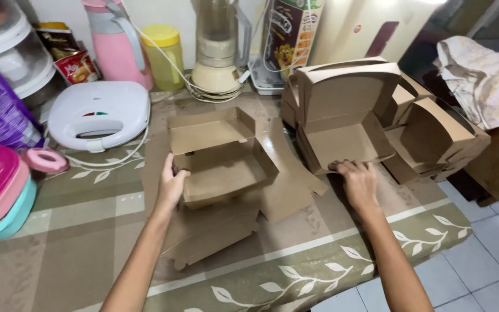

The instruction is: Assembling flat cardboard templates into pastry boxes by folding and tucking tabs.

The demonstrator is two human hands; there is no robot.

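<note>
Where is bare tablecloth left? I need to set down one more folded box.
Free: the tablecloth left of the left hand, below the white sandwich maker, and the front edge between both arms. Crowded: the stacked brown boxes by the right hand.

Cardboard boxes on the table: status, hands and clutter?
Left hand gripping side wall of open brown box. Right hand on front edge of nested box stack. Flat cardboard blanks between them, nothing blocking.
</note>
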